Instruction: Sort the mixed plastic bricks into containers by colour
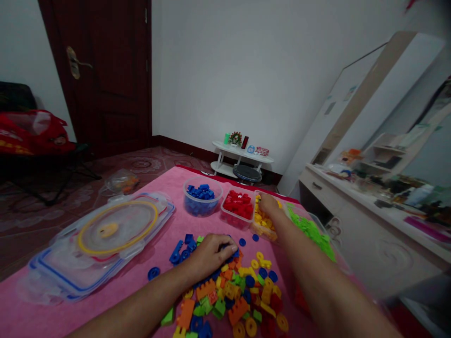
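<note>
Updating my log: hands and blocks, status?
Left hand at mixed block pile. Right hand in yellow-block container. Both grips unclear. Nothing visibly blocking either hand.

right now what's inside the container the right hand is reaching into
Yellow blocks show inside the clear container; whatever lies under the right hand or deeper down is hidden.

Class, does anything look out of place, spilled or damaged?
Nothing looks damaged. Bricks lie loose and mixed on the pink cloth, odd beside single-colour tubs. A clear bag on the floor seems misplaced.
</note>
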A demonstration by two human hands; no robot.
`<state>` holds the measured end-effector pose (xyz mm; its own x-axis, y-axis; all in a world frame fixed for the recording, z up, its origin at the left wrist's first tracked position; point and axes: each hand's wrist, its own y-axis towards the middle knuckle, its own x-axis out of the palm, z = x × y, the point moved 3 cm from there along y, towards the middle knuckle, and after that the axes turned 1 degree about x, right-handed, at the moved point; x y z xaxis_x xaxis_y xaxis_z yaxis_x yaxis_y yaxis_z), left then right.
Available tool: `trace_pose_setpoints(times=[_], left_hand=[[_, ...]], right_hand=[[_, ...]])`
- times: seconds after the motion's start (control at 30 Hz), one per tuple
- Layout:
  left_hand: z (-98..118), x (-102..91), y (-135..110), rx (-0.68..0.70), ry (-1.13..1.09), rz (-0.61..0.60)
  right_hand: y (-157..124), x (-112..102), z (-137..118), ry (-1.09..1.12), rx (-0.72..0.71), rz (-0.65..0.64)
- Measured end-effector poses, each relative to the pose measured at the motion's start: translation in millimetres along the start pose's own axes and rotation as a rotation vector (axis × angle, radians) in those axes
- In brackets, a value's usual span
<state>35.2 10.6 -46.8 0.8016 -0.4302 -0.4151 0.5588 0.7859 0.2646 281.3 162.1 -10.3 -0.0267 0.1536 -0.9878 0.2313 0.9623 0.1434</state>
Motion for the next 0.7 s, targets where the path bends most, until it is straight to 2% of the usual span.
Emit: trace_pose_setpoints(times=[0.17, 0.37, 0.47, 0.63, 0.7], left_hand=[[0, 1.1, 0, -0.008, 0.025, -0.003], [2, 0.2, -1, -0.003, 0.042, -0.011], [3, -0.2, -1, 0.012, 0.058, -0.019], [0, 1.1, -1, 0.019, 0.074, -0.014], [0, 1.6, -1, 0.023, 0.063, -0.013]], right_hand=[[3, 4, -2, -0.046, 0.031, -0.009], [-3, -12, 8, -0.041, 0.060, 0.108], [-6, -33, 36, -0.023, 0.120, 0.159], [-18, -82, 102, 0.009, 0.257, 0.241], [-25, -100, 119, 0.042, 0.280, 0.288]])
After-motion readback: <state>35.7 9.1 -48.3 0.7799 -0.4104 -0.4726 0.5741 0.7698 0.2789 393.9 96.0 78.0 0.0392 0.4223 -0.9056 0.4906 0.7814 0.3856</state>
